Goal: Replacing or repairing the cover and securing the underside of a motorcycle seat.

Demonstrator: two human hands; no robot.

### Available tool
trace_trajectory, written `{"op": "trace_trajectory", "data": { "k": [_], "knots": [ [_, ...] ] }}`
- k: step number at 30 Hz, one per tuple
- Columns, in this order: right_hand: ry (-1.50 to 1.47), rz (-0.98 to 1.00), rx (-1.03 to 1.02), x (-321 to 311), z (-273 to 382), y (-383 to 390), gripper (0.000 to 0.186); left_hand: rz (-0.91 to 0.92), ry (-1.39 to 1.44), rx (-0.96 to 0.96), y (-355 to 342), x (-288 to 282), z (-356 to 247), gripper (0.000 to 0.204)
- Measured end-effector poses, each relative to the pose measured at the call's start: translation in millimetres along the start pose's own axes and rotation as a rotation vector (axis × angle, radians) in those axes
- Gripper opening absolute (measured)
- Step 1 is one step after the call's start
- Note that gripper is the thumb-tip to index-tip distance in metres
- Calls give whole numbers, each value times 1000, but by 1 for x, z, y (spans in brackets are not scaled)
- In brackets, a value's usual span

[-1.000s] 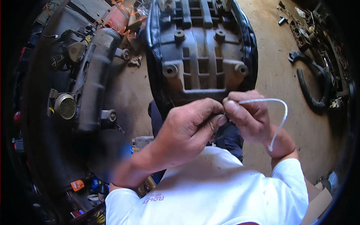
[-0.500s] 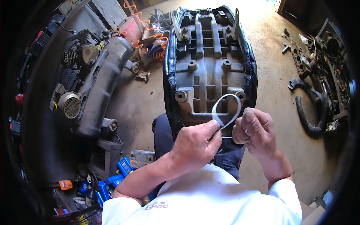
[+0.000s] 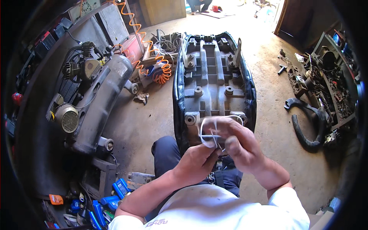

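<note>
My left hand (image 3: 196, 159) is closed, pinching a thin white strip (image 3: 201, 134) between thumb and fingers. The strip bends into a loop, and its ends cross just above my left fingertips. My right hand (image 3: 243, 143) reaches over the loop from the right, its fingers curved toward the left hand and its thumb apart from them. Motion smears those fingers, so whether they grip the strip cannot be made out. Below both hands, a motorcycle seat (image 3: 210, 100) lies upside down, its ribbed grey base facing up and black textured cover (image 3: 250, 90) wrapped round the edge. Its near end is over my legs.
An air compressor (image 3: 105, 101) with a long tank stands at the left, near a coiled orange hose (image 3: 163, 73). Blue bottles (image 3: 120, 188) lie at the lower left. Metal parts and a curved black tube (image 3: 303, 136) are on the right. Someone's legs (image 3: 199, 5) show at the far doorway.
My right hand has swung left and up over the strip, its fingers spreading from a closed grip. The loop has shifted left and lower. The view has tilted up, showing more of the doorway.
</note>
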State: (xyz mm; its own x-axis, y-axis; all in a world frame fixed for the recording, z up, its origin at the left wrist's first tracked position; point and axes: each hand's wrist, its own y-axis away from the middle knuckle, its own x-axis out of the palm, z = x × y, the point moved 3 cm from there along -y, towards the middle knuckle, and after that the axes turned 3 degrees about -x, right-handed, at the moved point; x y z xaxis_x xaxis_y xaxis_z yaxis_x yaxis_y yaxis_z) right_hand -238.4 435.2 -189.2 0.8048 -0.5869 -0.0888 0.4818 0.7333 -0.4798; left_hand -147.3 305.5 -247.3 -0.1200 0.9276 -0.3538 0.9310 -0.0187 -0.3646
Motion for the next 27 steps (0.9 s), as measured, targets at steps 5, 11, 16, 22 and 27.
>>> {"op": "trace_trajectory", "data": {
  "k": [5, 11, 16, 22, 27],
  "knots": [
    [828, -183, -68, -13, 9, 38, 42, 86, 220, -319, 2, -5, 6, 11],
    [981, -308, 129, -17, 19, 50, 40, 111, 614, -488, 1, -9, 17, 15],
    [1017, 77, 101, -11, 3, 55, 26, 167, 744, -558, -8, -17, 20, 15],
    [948, 256, -18, -20, -2, 48, 21, 157, 721, -533, -4, -18, 19, 14],
    [791, 166, 17, -16, -9, 38, 10, 102, 596, -527, -1, -18, 11, 15]
  ]
}}
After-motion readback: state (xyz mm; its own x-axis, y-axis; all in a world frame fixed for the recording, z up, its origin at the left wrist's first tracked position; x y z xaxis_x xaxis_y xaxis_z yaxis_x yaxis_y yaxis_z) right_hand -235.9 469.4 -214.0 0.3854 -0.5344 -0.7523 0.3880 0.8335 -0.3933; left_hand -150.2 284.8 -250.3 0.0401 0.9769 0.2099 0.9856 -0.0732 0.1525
